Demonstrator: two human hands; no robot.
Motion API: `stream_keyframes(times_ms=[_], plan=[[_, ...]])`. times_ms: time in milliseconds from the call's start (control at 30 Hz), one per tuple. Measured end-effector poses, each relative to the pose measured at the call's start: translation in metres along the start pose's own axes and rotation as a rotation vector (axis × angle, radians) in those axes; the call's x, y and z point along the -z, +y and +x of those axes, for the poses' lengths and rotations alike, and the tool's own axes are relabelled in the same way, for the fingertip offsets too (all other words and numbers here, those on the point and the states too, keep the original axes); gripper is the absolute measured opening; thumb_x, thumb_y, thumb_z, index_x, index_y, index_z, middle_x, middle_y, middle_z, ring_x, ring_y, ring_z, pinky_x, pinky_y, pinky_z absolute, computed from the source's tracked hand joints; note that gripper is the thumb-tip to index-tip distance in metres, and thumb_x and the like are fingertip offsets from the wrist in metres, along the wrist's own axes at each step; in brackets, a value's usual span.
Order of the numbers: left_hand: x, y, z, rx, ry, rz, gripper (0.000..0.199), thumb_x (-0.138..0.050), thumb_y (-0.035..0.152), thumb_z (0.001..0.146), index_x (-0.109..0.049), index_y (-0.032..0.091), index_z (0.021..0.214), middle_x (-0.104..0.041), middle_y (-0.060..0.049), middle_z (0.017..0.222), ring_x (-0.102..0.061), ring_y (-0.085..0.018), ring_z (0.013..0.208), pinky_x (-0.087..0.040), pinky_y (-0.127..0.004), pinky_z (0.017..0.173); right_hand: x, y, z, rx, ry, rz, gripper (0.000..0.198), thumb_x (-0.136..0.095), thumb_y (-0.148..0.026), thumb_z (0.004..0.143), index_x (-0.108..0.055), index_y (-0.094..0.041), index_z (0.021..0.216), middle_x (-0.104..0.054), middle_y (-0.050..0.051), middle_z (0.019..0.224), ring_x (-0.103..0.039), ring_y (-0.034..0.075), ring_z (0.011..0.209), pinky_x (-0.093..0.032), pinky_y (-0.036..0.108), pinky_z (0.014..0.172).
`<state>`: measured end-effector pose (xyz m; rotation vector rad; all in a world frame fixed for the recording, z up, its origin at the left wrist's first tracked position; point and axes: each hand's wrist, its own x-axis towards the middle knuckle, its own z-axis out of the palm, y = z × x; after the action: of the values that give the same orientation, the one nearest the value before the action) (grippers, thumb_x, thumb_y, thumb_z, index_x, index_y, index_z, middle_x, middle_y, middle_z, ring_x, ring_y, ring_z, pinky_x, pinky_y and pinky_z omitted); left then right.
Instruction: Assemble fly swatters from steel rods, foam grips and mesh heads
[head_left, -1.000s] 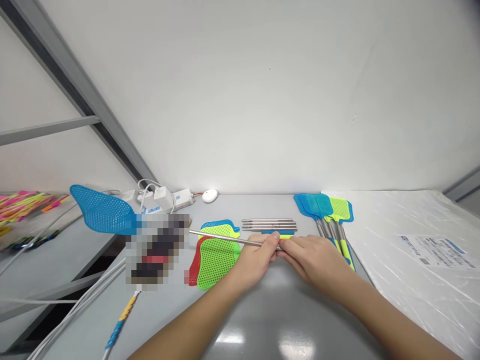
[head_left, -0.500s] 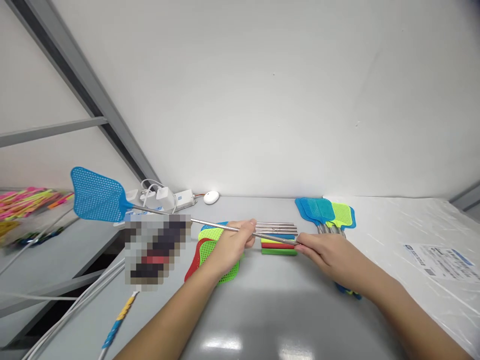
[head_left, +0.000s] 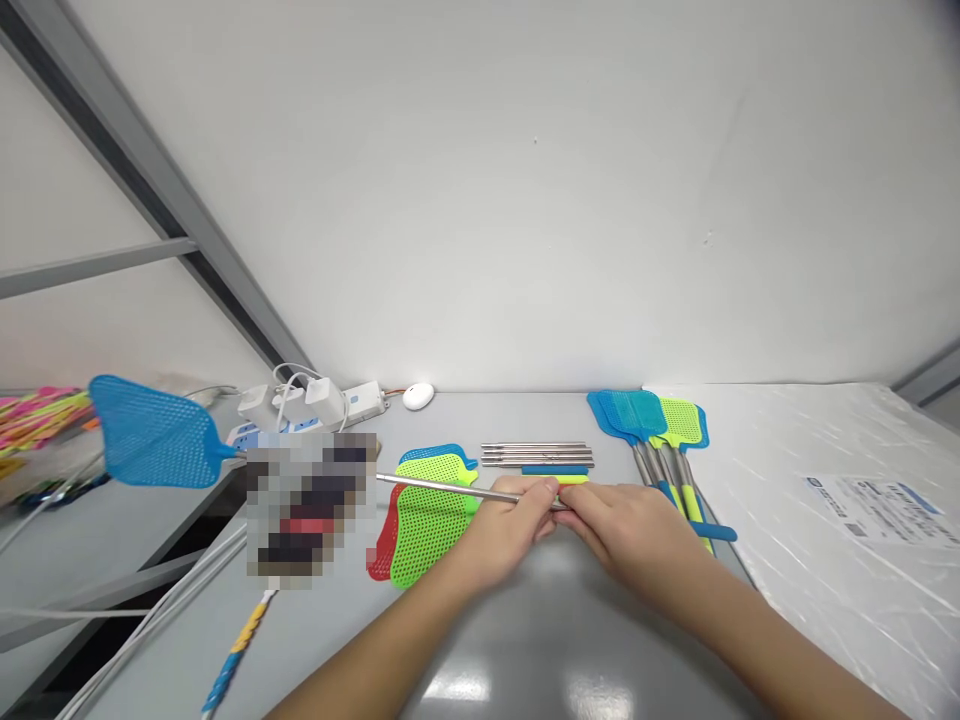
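A blue fly swatter [head_left: 161, 438] with a thin metal rod extends across the view, its mesh head out to the left. My left hand [head_left: 514, 520] is closed around the rod toward its right end. Right against it, my right hand [head_left: 630, 525] is closed on the same swatter, covering that part. A blue handle [head_left: 714, 532] in line with the rod sticks out past my right hand. Beyond my hands lie several loose metal rods [head_left: 536, 455] and blue and yellow grips. Loose swatter heads, including a green one [head_left: 431, 530] and a red one [head_left: 385, 540], lie left of my left hand.
Swatters with blue and yellow-green heads [head_left: 637, 415] are bunched at the right, beside a plastic-wrapped package [head_left: 847, 440]. Plugs and a power strip [head_left: 326, 400], a white round device [head_left: 418, 396] and a pixelated area are at the left. A wall stands behind the table.
My hands have come together, the left sliding right along the rod. The swatter has shifted left and its head has dropped. A blue handle now shows beyond my right hand.
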<state>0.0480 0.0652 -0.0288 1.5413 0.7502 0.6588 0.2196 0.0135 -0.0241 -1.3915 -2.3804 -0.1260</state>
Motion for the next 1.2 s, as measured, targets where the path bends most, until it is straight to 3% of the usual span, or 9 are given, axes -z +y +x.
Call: stream_keyframes(times_ms=[267,633,800,1033,1200], plan=[[0.025,0.013,-0.002,-0.078,0.042,0.155,0.045,-0.037,0.042,0.094,-0.033,0.018,0.055,-0.03,0.004,0.051,-0.026,-0.01,0.051,-0.021,-0.026,0.053,0.008,0.01,0.002,-0.074,-0.09,-0.061,0.028,-0.034,-0.035,0.1,-0.048,-0.021,0.08,-0.064,-0.002,0.067,-0.057,0.015,0.055,-0.022,0.027,0.049],[0.06,0.017,-0.003,-0.127,0.282,0.168,0.047,-0.041,0.044,0.092,-0.036,0.018,0.052,-0.031,0.003,0.05,-0.028,-0.011,0.052,-0.021,-0.027,0.051,0.021,0.052,-0.002,-0.161,-0.173,-0.089,0.035,-0.026,-0.041,0.1,-0.049,-0.022,0.082,-0.059,-0.002,0.066,-0.053,0.015,0.056,-0.022,0.025,0.051],[0.043,0.01,0.002,-0.074,0.32,0.073,0.047,-0.037,0.043,0.093,-0.034,0.019,0.053,-0.031,0.003,0.051,-0.028,-0.011,0.052,-0.023,-0.026,0.051,0.017,0.046,0.001,-0.153,-0.13,-0.063,0.03,-0.031,-0.037,0.099,-0.05,-0.022,0.081,-0.061,-0.002,0.069,-0.055,0.015,0.059,-0.026,0.026,0.055],[0.004,0.0,0.002,-0.07,0.055,0.084,0.046,-0.033,0.04,0.095,-0.038,0.018,0.055,-0.04,0.003,0.053,-0.036,-0.011,0.053,-0.029,-0.025,0.054,0.005,0.008,0.003,-0.036,-0.043,-0.035,0.023,-0.037,-0.034,0.099,-0.052,-0.02,0.087,-0.064,0.0,0.075,-0.06,0.016,0.064,-0.027,0.027,0.054],[-0.001,-0.001,0.001,-0.035,-0.012,0.129,0.045,-0.038,0.04,0.094,-0.041,0.017,0.055,-0.038,0.003,0.053,-0.035,-0.01,0.054,-0.028,-0.024,0.054,-0.008,0.003,0.0,0.036,0.055,-0.069,0.027,-0.032,-0.032,0.1,-0.048,-0.021,0.082,-0.06,-0.002,0.069,-0.057,0.014,0.057,-0.022,0.028,0.05]])
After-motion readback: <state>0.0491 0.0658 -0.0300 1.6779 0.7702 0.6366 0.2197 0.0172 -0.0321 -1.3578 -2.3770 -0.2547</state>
